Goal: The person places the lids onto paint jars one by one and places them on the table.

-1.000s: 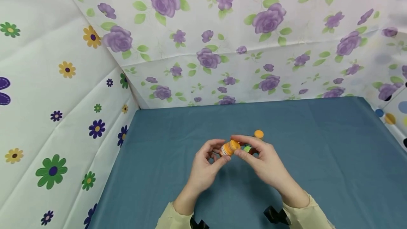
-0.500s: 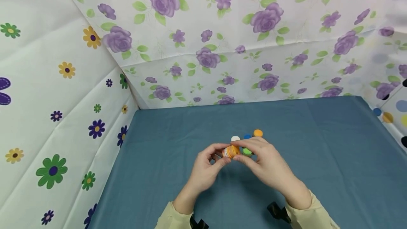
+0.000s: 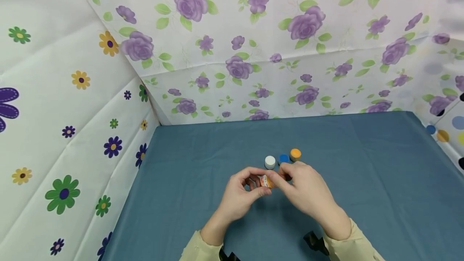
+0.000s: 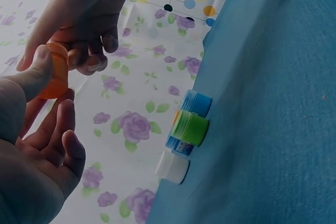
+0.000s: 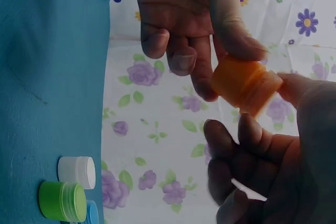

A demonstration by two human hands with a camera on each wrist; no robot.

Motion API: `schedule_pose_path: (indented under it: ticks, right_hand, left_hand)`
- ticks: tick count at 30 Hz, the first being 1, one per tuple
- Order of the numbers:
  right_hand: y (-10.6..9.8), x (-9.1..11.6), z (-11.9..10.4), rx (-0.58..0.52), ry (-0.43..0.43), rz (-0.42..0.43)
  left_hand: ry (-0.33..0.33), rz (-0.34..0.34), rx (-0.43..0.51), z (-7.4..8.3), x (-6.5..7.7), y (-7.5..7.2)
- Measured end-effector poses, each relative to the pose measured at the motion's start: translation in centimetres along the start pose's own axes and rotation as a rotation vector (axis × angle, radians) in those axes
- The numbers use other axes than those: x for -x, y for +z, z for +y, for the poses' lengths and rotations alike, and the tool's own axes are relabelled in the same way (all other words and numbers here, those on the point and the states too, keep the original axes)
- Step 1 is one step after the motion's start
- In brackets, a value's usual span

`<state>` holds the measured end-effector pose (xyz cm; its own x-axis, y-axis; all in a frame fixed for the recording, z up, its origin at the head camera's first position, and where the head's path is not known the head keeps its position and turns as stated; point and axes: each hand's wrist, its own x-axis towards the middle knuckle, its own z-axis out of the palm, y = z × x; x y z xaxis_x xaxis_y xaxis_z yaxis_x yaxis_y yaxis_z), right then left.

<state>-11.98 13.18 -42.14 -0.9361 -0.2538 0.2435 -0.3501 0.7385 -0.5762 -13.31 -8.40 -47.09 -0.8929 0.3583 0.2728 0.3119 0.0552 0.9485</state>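
Observation:
Both hands hold one small orange jar (image 3: 266, 181) above the cloth, tilted on its side. My left hand (image 3: 237, 198) pinches its labelled body between thumb and fingers. At the ribbed lid end, the thumb and a finger of my right hand (image 3: 311, 194) grip the jar; in the right wrist view the lid (image 5: 262, 94) seems still against the body. Beyond the hands, a white-lidded jar (image 3: 270, 162), a blue-lidded jar (image 3: 284, 158) and an orange-lidded jar (image 3: 295, 154) stand on the cloth. The right hand hides a green jar (image 4: 190, 128) from the head view.
A blue cloth (image 3: 174, 172) covers the table. Flowered white sheets hang behind (image 3: 217, 51) and at the left (image 3: 40, 152), with a dotted sheet (image 3: 453, 132) at the right. Black straps (image 3: 316, 243) sit at both wrists.
The held jar has shifted slightly right and nearer. The right fingers have turned and curled around its lid end. White and blue lids came into sight, while the green one became hidden.

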Motion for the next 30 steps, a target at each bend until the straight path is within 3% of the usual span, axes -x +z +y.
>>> schedule_pose_path:
  ticks: [4, 7, 14, 17, 23, 30]
  right_hand:
    - [-0.6, 0.2, 0.4, -0.053, 0.094, -0.075]
    - [-1.2, 0.4, 1.0, -0.104, 0.099, -0.088]
    - [-1.7, 0.6, 2.0, -0.175, -0.136, -0.117]
    - [-1.5, 0.4, 1.8, -0.155, -0.171, -0.109]
    - [-0.4, 0.0, 1.0, -0.047, -0.080, -0.097]
    - [0.5, -0.4, 0.3, -0.027, 0.069, -0.096]
  left_hand:
    - [-0.011, -0.013, 0.008, 0.1, 0.0, 0.2]
    - [-0.011, -0.014, 0.023, 0.1, -0.1, 0.3]
    - [-0.008, -0.033, 0.042, -0.1, -0.2, 0.2]
    - [-0.007, -0.039, 0.050, -0.2, -0.2, 0.2]
    - [0.016, -0.033, 0.093, -0.4, -0.2, 0.3]
    - [-0.002, -0.038, 0.090, -0.5, -0.1, 0.4]
